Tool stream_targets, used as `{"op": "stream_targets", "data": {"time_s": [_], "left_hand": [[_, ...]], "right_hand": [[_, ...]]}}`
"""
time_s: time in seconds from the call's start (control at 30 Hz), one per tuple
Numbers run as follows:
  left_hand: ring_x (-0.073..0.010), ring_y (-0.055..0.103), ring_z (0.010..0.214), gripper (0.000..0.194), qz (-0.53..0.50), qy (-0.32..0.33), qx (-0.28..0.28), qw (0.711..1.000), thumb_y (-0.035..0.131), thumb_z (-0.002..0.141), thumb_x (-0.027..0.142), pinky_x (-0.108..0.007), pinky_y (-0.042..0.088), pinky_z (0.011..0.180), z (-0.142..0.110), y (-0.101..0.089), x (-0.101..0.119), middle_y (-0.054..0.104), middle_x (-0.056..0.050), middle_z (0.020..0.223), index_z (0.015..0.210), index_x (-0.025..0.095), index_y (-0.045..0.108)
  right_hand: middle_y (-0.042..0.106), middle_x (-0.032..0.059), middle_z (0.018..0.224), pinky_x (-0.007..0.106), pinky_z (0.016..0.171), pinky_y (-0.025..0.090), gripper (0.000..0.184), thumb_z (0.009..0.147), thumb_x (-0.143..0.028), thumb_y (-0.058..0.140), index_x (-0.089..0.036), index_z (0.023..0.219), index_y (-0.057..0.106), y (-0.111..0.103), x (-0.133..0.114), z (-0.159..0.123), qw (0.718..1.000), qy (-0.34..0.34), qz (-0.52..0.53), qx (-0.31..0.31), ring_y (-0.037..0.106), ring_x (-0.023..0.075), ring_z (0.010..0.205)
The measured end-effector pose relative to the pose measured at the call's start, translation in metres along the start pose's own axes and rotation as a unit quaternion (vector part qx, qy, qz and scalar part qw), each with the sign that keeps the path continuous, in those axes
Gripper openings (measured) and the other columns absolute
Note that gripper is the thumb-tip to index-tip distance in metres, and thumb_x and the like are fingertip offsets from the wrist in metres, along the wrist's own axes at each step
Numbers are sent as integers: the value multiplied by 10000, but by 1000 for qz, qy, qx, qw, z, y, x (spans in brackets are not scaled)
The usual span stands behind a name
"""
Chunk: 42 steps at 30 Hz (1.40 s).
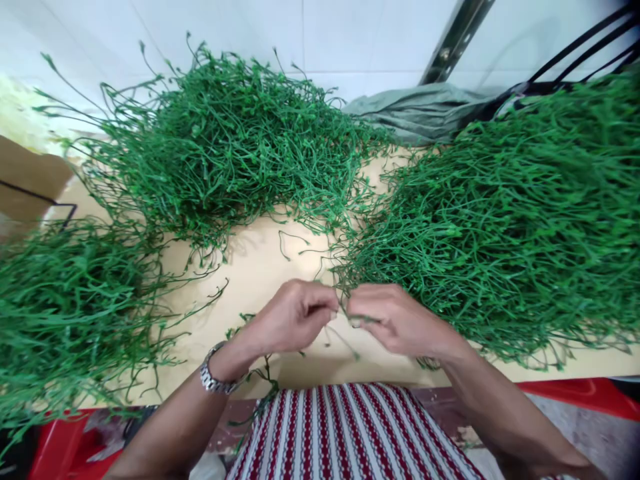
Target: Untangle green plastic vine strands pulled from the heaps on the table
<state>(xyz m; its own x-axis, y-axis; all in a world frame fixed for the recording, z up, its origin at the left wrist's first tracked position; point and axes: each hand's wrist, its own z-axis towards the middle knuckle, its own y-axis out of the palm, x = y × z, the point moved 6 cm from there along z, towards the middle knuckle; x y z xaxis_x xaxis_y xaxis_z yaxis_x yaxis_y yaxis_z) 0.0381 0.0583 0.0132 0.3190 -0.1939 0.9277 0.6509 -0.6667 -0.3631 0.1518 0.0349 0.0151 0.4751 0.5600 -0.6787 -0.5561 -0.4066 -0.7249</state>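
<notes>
My left hand point(305, 317), with a metal watch on its wrist, is closed in a pinch at the middle of the table. Close to its right, my right hand point(390, 317) has its fingers curled shut on a thin green stem point(369, 319). Another bit of stem shows in the narrow gap between the hands, and the left fingertips seem to grip it. A big pile of thin green stems point(500, 233) with small bud-like tips lies to the right. Several loose stems point(295, 241) rest beyond my hands. Below my left wrist, a small green bunch point(270, 380) hangs at the table edge.
A second stem pile point(235, 140) stands against the white wall, and a third stem pile point(70, 300) spreads at the left. Behind are a grey-green cloth point(425, 110) and a metal post point(456, 40). A brown box-like object point(30, 177) is at far left. The tabletop point(255, 257) is cream.
</notes>
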Motion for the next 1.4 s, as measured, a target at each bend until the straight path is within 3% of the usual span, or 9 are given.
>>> {"op": "stream_targets", "data": {"time_s": [0.13,0.27,0.33,0.5,0.7,0.87,1.03,1.27,1.4], "left_hand": [[-47,342,459,100,-222,-63,81,970,569,716,215,-182,266,437,1,-15,-12,441,49,534,681,123,550],[-49,401,419,100,-321,-85,92,939,612,664,197,-178,298,415,0,-15,-20,493,44,498,704,130,550],[-48,408,405,102,-324,-92,105,936,619,653,189,-175,302,403,-1,-14,-21,507,38,496,694,129,548],[-36,385,389,72,-301,-101,135,939,605,663,172,-171,294,389,-2,-12,-15,490,46,507,676,123,555],[-25,367,457,58,-306,-53,183,933,637,663,137,-172,262,414,-4,-16,-10,488,36,610,656,114,583],[-36,416,450,131,-462,-39,140,875,670,679,205,-188,304,438,-4,-5,-15,607,-21,713,694,123,570],[-35,362,366,192,-547,-70,130,824,684,652,220,-168,249,374,-3,5,-19,573,9,529,668,135,512],[-5,223,345,236,-574,-99,104,806,705,600,225,-142,131,348,0,12,-15,462,48,448,629,135,489],[-9,185,344,231,-592,-77,104,796,690,611,232,-141,134,346,1,0,-12,335,82,421,621,145,476]], "right_hand": [[516,47,831,275,699,372,135,892,-207,397,-176,784,471,-21,5,0,985,34,103,137,479,147,779],[450,-30,647,215,529,344,169,924,-293,377,-192,835,479,-11,20,3,939,122,239,217,410,91,545],[423,-42,616,206,497,318,174,906,-332,417,-187,888,510,1,23,7,932,154,257,206,375,85,522],[513,-20,694,206,541,352,153,827,-305,541,-169,894,566,21,17,17,951,164,233,117,442,94,599],[574,10,751,240,653,378,99,837,-224,517,-161,775,560,19,9,14,972,118,163,121,516,128,714],[560,9,677,237,594,379,223,871,-299,468,-156,717,544,24,8,15,967,113,197,119,495,119,627],[629,22,697,255,647,438,246,892,-339,446,-173,756,567,23,-1,19,946,56,293,131,579,137,684],[616,33,682,271,634,425,334,878,-419,447,-171,735,617,16,-4,21,956,14,272,106,567,145,663],[535,4,571,261,561,386,386,873,-453,441,-178,644,586,13,-9,18,951,-15,304,59,494,125,561]]}}
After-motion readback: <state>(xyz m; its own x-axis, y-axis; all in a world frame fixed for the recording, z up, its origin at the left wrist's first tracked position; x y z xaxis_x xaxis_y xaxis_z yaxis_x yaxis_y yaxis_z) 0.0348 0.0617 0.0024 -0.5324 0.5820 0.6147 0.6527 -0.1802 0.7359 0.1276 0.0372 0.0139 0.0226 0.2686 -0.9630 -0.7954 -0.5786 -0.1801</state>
